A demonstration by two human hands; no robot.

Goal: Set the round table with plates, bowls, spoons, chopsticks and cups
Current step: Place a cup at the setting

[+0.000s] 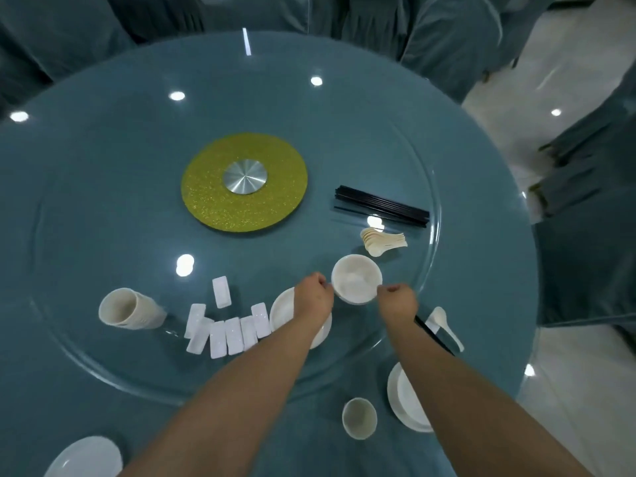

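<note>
Both arms reach out over the glass turntable [103, 339] toward a stack of white bowls [357, 283] standing right of centre. The left hand [315, 292] pinches the stack's left rim with curled fingers, and the right hand [399, 299] meets the right rim the same way, though from behind the knuckles I cannot tell for sure how firmly either one holds. Gripping from both sides looks meant to steady the stack so that one bowl can be lifted off without tipping the rest.

The supplies sit grouped on the turntable, probably so each kind can be drawn on in turn: black chopsticks [382, 204] at the far right, nested spoons [380, 241] just nearer, a stack of plates [285, 313] partly under the left forearm, white chopstick rests [234, 333] to its left, and stacked cups [129, 309] lying on their side further left.

On the near right, off the turntable, one place looks largely set: a plate with a bowl [407, 399], a cup [359, 418] beside it, and a spoon [442, 321] with chopsticks beyond. Another plate [86, 457] lies at the near left edge
</note>
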